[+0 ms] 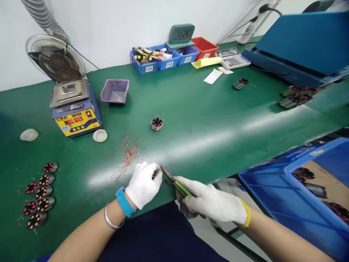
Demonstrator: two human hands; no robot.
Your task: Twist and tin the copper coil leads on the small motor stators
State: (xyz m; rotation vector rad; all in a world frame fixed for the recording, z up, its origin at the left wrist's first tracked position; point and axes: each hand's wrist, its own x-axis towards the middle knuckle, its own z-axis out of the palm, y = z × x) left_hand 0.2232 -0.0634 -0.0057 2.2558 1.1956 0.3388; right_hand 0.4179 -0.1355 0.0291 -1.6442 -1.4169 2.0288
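Observation:
Both hands wear white knit gloves at the near edge of the green bench. My left hand (143, 183) is curled into a fist around a small part that the glove mostly hides. My right hand (211, 203) grips green-handled cutters (174, 183), whose dark tip points left and meets the part at my left fingers. A heap of cut copper wire ends (129, 154) lies just beyond my left hand. One wound motor stator (157, 123) stands alone further out on the mat.
Several wound stators (39, 196) lie in rows at the near left. A blue and yellow solder pot (75, 114) with a fan, a purple tray (115, 91), blue tool bins (155, 58), a clock and calculator stand behind. A blue crate (305, 189) holds more parts at right.

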